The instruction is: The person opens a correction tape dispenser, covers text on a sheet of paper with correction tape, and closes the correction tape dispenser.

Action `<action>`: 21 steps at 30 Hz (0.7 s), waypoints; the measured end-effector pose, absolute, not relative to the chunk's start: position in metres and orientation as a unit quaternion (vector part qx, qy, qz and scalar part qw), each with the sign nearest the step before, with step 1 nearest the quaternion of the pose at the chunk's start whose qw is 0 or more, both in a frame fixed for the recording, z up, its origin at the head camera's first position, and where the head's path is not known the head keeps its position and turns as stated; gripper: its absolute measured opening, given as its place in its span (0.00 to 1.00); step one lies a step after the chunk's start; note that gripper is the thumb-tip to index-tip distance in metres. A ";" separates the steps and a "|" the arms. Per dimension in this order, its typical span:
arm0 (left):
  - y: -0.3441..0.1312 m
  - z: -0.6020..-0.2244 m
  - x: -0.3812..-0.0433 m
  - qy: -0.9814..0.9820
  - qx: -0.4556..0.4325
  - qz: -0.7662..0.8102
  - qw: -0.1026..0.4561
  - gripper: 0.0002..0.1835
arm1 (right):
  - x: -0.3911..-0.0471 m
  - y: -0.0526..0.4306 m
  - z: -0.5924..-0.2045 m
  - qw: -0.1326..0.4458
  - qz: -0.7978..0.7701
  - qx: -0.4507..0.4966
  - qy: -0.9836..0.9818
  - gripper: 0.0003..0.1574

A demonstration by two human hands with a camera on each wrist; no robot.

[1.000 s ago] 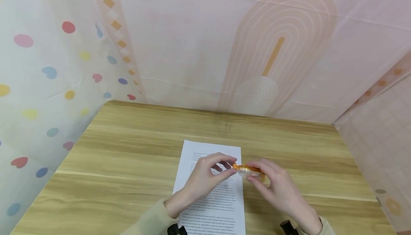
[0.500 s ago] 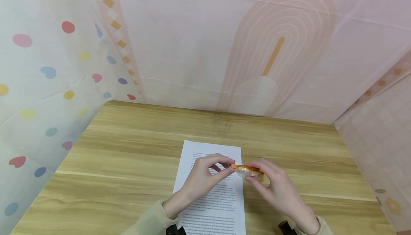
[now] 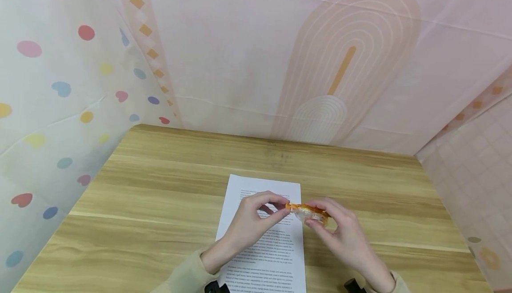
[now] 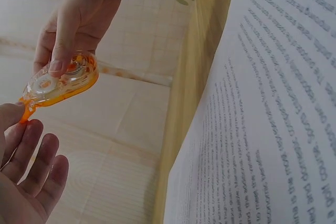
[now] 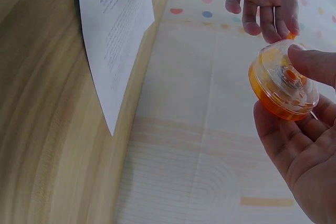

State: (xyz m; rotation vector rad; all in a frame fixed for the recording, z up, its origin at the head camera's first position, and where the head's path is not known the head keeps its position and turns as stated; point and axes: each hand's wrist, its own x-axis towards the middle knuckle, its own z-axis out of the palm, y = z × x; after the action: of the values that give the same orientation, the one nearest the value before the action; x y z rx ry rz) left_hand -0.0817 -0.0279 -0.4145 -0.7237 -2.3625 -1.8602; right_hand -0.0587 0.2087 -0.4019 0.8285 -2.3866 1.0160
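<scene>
A correction tape dispenser, clear on one face and orange on the other, is held up between both hands over the right edge of a printed sheet. My right hand grips its rounded body, with the thumb on the clear face in the right wrist view. With thumb and forefinger, my left hand pinches the narrow orange tip; its other fingers are spread loosely in the left wrist view. Whether the tip is capped cannot be told. Small reels show through the clear shell.
The sheet lies on a wood-grain table. Patterned cloth hangs behind the table and along both sides. Black wrist devices show at the lower edge of the head view.
My left hand has drawn slightly left, and more of the orange tip shows between its fingertips and the dispenser's body. The right hand has hardly moved.
</scene>
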 end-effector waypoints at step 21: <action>-0.031 -0.420 -0.076 -0.776 -0.242 -0.582 -0.013 0.08 | -0.054 0.197 -0.408 0.187 0.417 0.270 -0.847 0.27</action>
State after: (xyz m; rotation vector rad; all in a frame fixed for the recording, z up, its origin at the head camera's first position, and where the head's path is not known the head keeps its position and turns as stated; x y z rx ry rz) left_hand -0.0759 -0.0314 -0.4200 -0.7656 -2.4596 -1.8439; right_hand -0.0540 0.1974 -0.4076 0.7611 -2.3853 1.1726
